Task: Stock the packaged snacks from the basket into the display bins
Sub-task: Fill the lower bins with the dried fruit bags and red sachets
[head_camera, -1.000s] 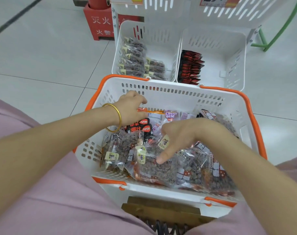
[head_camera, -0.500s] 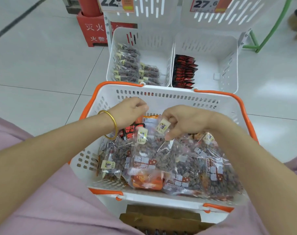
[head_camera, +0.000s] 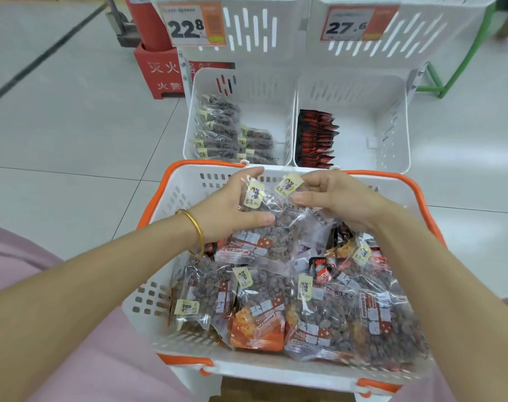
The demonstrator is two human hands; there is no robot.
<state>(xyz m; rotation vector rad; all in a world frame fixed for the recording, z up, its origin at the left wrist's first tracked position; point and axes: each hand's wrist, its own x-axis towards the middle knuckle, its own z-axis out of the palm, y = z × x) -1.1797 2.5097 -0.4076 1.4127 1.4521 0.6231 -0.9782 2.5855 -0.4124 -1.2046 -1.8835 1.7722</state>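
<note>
- The left hand (head_camera: 229,210) grasps a clear packet (head_camera: 271,237) of dark brown snacks. Its thumb lies across the front of the packet and its fingers curl behind the top edge.
- The right hand (head_camera: 337,198) pinches the top of a second packet (head_camera: 306,220) between thumb and fingers, close to that packet's pale yellow label.
- The two held packets overlap each other and are raised above the pile, near the far wall of the basket (head_camera: 171,204).
- The basket is white with an orange rim and sits in front of the person. It is filled with loose packets (head_camera: 334,314), mostly clear ones of dark snacks, with some orange and some red-and-black wrappers among them.
- Just beyond the basket two white display bins stand side by side on the floor (head_camera: 58,126).
- The left bin (head_camera: 264,91) holds rows of dark snack packets (head_camera: 218,132) of the same kind as the held ones, stacked along its left side and front.
- The right bin (head_camera: 392,126) holds a row of red-and-black packets (head_camera: 315,137) against its left wall.
- Above them are upper bins (head_camera: 421,33), one bearing a price card (head_camera: 189,24) that reads 22.8 and the other a second price card (head_camera: 348,24) that reads 27.6.
- A gold bangle (head_camera: 196,230) circles the left wrist.
- A red stand (head_camera: 157,74) with white characters is left of the bins, and a green frame (head_camera: 450,68) is to their right.
- Pink clothing (head_camera: 43,343) shows at the lower left.
</note>
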